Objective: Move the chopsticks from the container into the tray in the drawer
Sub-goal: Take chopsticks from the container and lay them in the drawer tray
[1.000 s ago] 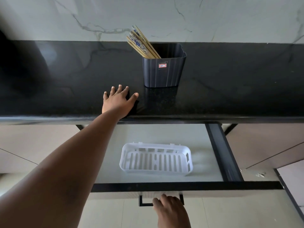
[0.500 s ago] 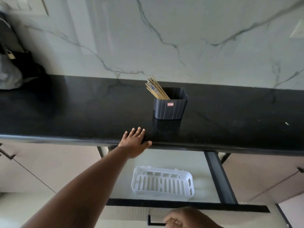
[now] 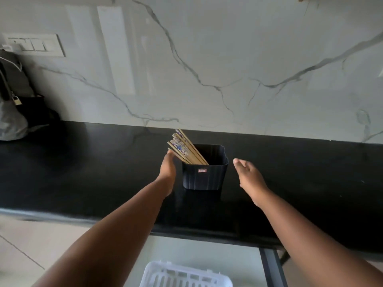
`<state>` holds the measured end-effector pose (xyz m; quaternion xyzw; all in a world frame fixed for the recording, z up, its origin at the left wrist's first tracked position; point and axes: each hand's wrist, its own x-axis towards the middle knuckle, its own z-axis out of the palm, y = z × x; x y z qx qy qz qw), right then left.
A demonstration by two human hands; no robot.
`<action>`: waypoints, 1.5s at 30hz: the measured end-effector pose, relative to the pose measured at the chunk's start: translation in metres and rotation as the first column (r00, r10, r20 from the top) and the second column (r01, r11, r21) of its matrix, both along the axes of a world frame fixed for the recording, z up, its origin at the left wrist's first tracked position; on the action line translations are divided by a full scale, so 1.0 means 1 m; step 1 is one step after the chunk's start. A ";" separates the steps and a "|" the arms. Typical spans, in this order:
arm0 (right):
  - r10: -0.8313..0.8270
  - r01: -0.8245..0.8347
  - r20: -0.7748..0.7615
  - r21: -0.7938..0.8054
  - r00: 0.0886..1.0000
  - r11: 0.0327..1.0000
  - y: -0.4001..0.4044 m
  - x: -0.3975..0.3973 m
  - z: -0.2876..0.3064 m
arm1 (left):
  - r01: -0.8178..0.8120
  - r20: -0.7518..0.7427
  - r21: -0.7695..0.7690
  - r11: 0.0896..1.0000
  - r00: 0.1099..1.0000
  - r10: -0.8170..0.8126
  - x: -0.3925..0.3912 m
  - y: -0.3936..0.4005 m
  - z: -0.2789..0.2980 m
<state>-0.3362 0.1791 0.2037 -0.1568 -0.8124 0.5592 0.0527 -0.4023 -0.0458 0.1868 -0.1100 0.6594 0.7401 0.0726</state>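
Observation:
A dark ribbed container [image 3: 204, 176] stands on the black countertop [image 3: 83, 172]. Several wooden chopsticks [image 3: 184, 149] with blue-patterned tops lean out of it to the left. My left hand [image 3: 168, 169] is close beside the container's left wall, fingertips near the lowest chopstick, holding nothing. My right hand [image 3: 249, 177] hovers open a little to the right of the container, apart from it. The white slotted tray [image 3: 184, 275] lies in the open drawer [image 3: 271, 266] at the bottom edge, only its far part in view.
A marble backsplash rises behind the counter, with a switch panel [image 3: 35, 44] at upper left. A grey and black bag [image 3: 14, 108] sits at the counter's far left. Cabinet fronts lie below the counter edge on the left.
My left hand left the counter edge and moved up beside the container. My right hand let go of the drawer handle and rose to the container's right. The view tilted upward.

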 end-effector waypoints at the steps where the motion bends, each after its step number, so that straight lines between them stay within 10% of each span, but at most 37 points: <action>1: 0.001 0.001 0.033 -0.041 0.999 0.999 0.004 -0.015 -0.001 | -0.049 0.030 0.056 0.997 0.998 0.047 -0.005 0.004 -0.005; 6: 0.063 -0.023 0.152 -0.256 0.986 0.966 -0.001 -0.067 -0.008 | -0.226 0.079 0.191 0.955 0.973 0.215 -0.016 0.010 -0.023; 33: -0.034 0.070 0.126 -0.289 0.991 0.955 -0.101 0.033 -0.029 | 0.212 0.068 0.095 0.973 0.973 -0.219 0.077 -0.057 -0.053; 38: -0.246 0.284 -0.214 0.166 0.945 0.944 -0.103 0.039 0.009 | 0.217 -0.025 -0.080 0.973 0.975 -0.220 0.070 -0.078 -0.051; 40: -0.076 0.212 -0.384 0.324 0.920 0.922 -0.116 0.039 0.028 | 0.219 -0.042 -0.440 0.871 0.964 -0.264 0.060 -0.092 -0.058; 42: 0.164 -0.001 -0.322 0.451 0.932 0.893 -0.139 0.039 0.038 | 0.212 0.011 -0.837 0.505 0.929 -0.370 0.051 -0.103 -0.070; 45: 0.347 -0.179 -0.153 0.630 0.925 0.756 -0.176 0.039 0.030 | 0.147 0.087 -0.984 0.103 0.893 -0.442 0.045 -0.114 -0.090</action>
